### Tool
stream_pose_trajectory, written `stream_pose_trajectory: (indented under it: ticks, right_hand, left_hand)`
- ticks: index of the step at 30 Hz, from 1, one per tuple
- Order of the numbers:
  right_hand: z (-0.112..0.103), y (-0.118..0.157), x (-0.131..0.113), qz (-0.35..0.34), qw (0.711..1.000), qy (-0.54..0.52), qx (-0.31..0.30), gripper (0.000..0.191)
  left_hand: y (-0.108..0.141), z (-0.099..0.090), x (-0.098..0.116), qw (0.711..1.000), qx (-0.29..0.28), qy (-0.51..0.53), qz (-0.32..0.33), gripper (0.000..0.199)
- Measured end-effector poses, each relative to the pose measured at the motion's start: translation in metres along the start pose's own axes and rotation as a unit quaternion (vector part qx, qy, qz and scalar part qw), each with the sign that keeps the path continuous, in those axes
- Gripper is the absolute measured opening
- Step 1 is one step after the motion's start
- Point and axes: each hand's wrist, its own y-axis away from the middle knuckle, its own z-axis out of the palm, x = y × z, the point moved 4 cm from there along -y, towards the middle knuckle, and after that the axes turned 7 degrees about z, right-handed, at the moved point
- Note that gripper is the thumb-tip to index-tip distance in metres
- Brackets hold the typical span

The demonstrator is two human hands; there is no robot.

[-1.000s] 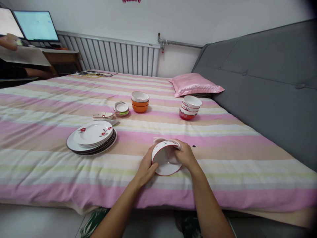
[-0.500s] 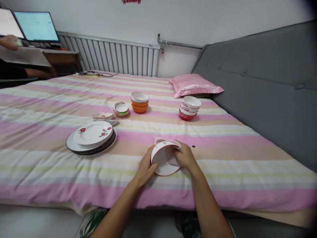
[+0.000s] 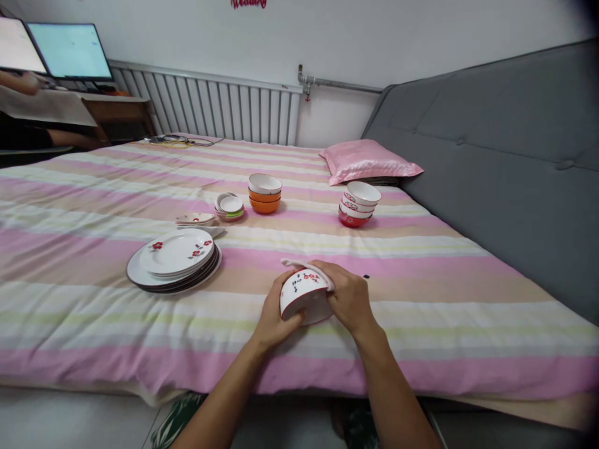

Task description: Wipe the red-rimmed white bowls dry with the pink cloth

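Note:
A white bowl (image 3: 302, 289) with a red rim, red flowers and dark marks is tilted on its side just above the bed's front part, its opening facing me. My left hand (image 3: 275, 315) grips its left side, thumb inside the rim. With my right hand (image 3: 345, 294) I press a pale pink cloth (image 3: 322, 274) against the bowl's outer right side; the fingers are closed over the cloth. Part of the cloth sticks out behind the bowl. To the left lies a stack of plates (image 3: 175, 252), the top one white with red flowers.
Farther back are small dishes (image 3: 229, 206), orange and white stacked bowls (image 3: 264, 194), and a stack with a red bottom bowl (image 3: 358, 206). A pink pillow (image 3: 369, 159) rests by the grey headboard (image 3: 491, 137). Cables (image 3: 182, 140) lie at the far edge. A person's arm (image 3: 19, 82) shows at a desk.
The bowl has turned so its patterned outside faces up more. My right hand with the cloth has moved from inside the bowl to its outer side.

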Motion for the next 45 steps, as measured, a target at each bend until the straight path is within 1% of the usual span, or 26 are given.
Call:
stream_pose_trajectory:
  ticks: [2,4,6,8,11,14,17,22,26,34,41,45]
  right_hand:
    - [0.0,0.002,-0.008,-0.056,0.998,0.011,0.011,0.049]
    - [0.001,0.003,-0.014,-0.092,0.995,0.023,0.01,0.046]
    - [0.004,0.003,-0.019,-0.109,0.994,0.03,-0.003,0.045]
    - [0.007,0.003,-0.022,-0.11,0.993,0.028,-0.017,0.046]
    - [0.009,0.001,-0.021,-0.093,0.995,0.001,-0.025,0.049]
    - [0.011,0.0,-0.016,-0.062,0.997,-0.042,-0.032,0.049]
    - [0.012,-0.002,-0.01,-0.03,0.995,-0.084,-0.038,0.048]
    - [0.017,-0.003,-0.001,0.012,0.99,-0.135,-0.046,0.054]
    - [0.022,-0.004,0.007,0.04,0.982,-0.177,-0.047,0.056]
    - [0.033,-0.003,0.022,0.083,0.963,-0.253,-0.05,0.062]
    - [0.045,-0.001,0.034,0.108,0.951,-0.285,-0.046,0.054]
    - [0.054,0.0,0.04,0.129,0.951,-0.281,-0.034,0.041]
  left_hand:
    - [0.001,-0.002,-0.002,1.0,0.007,0.014,0.006,0.072]
    - [0.004,-0.005,-0.006,0.999,0.018,0.034,0.004,0.072]
    - [0.005,-0.008,-0.01,0.998,0.033,0.047,-0.008,0.07]
    - [0.005,-0.01,-0.012,0.998,0.046,0.047,-0.019,0.068]
    - [0.001,-0.011,-0.011,0.998,0.052,0.041,-0.021,0.063]
    - [-0.003,-0.01,-0.009,0.998,0.052,0.037,-0.027,0.059]
    - [-0.005,-0.01,-0.008,0.997,0.06,0.035,-0.037,0.058]
    - [-0.005,-0.01,-0.007,0.996,0.067,0.06,-0.027,0.059]
    - [-0.005,-0.01,-0.007,0.994,0.067,0.081,-0.022,0.059]
    - [-0.003,-0.01,-0.007,0.99,0.092,0.095,-0.057,0.06]
    - [-0.003,-0.011,-0.007,0.985,0.121,0.084,-0.09,0.058]
    - [-0.001,-0.011,-0.007,0.981,0.142,0.08,-0.108,0.057]
